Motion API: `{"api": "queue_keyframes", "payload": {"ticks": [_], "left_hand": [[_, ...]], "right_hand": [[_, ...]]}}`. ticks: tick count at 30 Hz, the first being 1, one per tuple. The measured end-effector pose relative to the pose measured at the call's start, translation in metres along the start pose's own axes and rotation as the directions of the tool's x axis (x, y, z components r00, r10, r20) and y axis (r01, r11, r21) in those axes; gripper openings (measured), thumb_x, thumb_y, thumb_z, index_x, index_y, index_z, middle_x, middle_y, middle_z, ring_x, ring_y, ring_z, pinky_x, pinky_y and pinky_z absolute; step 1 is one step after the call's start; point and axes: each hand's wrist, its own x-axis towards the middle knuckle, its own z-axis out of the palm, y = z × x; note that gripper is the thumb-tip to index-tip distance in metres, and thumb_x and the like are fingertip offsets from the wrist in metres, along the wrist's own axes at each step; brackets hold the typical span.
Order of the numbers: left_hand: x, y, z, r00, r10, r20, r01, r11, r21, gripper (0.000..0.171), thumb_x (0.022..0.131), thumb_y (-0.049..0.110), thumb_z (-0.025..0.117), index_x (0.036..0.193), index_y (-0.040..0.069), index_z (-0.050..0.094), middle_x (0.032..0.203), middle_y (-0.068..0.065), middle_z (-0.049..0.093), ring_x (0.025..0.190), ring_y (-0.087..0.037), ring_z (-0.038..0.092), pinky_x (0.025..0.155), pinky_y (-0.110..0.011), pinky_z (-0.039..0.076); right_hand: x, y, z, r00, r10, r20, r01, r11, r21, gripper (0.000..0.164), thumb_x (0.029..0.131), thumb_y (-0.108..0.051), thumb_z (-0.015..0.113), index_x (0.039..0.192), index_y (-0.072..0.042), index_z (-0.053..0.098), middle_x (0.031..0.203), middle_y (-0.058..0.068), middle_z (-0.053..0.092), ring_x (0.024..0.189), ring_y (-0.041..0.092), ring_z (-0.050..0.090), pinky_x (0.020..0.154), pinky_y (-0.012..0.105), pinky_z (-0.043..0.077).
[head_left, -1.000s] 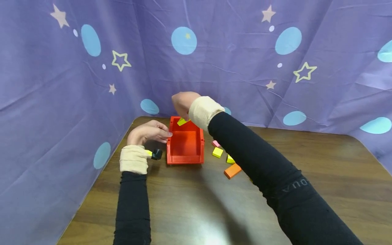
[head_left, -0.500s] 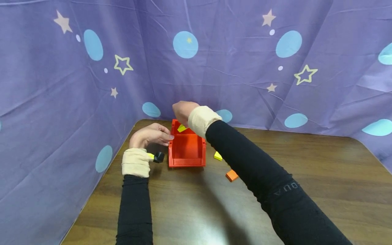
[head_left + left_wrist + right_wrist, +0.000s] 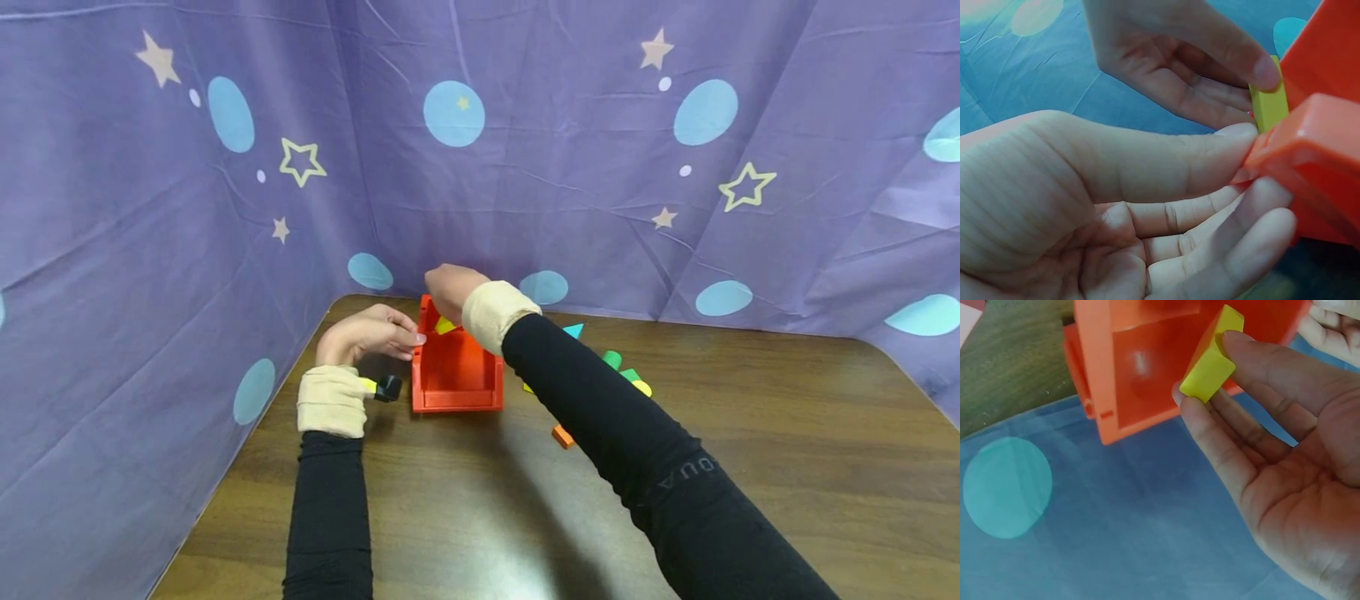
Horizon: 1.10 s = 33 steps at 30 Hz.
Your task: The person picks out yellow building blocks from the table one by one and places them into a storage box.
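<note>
A red plastic bin (image 3: 457, 402) stands on the wooden table, its inside facing up in the head view. At its left wall my left hand (image 3: 371, 333) pinches the rim between thumb and fingers; the left wrist view shows this rim (image 3: 1310, 128) close up. My right hand (image 3: 455, 290) reaches over the bin's far end. Between its thumb and fingertips it pinches a yellow block (image 3: 1210, 369), held tilted in front of the bin's interior in the right wrist view. From the head only a corner of that block (image 3: 446, 326) shows below the hand.
Right of the bin, partly behind my right forearm, lie an orange block (image 3: 562, 437), a green cylinder (image 3: 612, 359), a blue piece (image 3: 573, 330) and other small blocks. A purple curtain (image 3: 562, 208) hangs along the table's back and left edges.
My right hand has lowered a little toward the bin with the yellow block. The right forearm has shifted, uncovering green and blue pieces and covering others. My left hand keeps its hold on the rim.
</note>
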Motion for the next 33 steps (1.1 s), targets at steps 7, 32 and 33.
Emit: {"api": "queue_keyframes", "payload": {"ticks": [7, 32, 33], "left_hand": [[0.003, -0.003, 0.001, 1.000, -0.009, -0.002, 0.009, 1.000, 0.009, 0.030, 0.096, 0.008, 0.065, 0.118, -0.011, 0.057, 0.092, -0.004, 0.068, 0.083, -0.014, 0.068, 0.105, -0.051, 0.054], [0.004, -0.003, 0.001, 0.999, 0.044, 0.023, -0.043, 0.998, -0.043, 0.023, 0.095, 0.003, 0.065, 0.111, -0.011, 0.056, 0.084, 0.000, 0.068, 0.080, -0.012, 0.069, 0.097, -0.044, 0.060], [0.004, -0.003, 0.001, 0.999, 0.044, 0.022, -0.043, 0.998, -0.040, 0.023, 0.095, 0.004, 0.065, 0.111, -0.011, 0.056, 0.084, 0.000, 0.068, 0.080, -0.011, 0.069, 0.097, -0.044, 0.060]], "right_hand": [[0.008, 0.004, 0.014, 1.000, 0.006, -0.004, -0.006, 1.000, 0.028, 0.016, 0.092, -0.001, 0.066, 0.107, -0.007, 0.067, 0.100, 0.006, 0.063, 0.086, 0.022, 0.057, 0.072, 0.029, 0.054], [0.028, 0.002, 0.037, 0.998, 0.000, -0.061, 0.005, 0.997, 0.077, 0.017, 0.100, -0.003, 0.058, 0.114, -0.009, 0.066, 0.119, 0.006, 0.070, 0.102, 0.019, 0.064, 0.090, 0.033, 0.057], [0.028, 0.002, 0.038, 0.998, 0.002, -0.064, 0.003, 0.997, 0.077, 0.017, 0.100, -0.004, 0.058, 0.115, -0.009, 0.066, 0.120, 0.006, 0.070, 0.104, 0.019, 0.064, 0.091, 0.034, 0.057]]}}
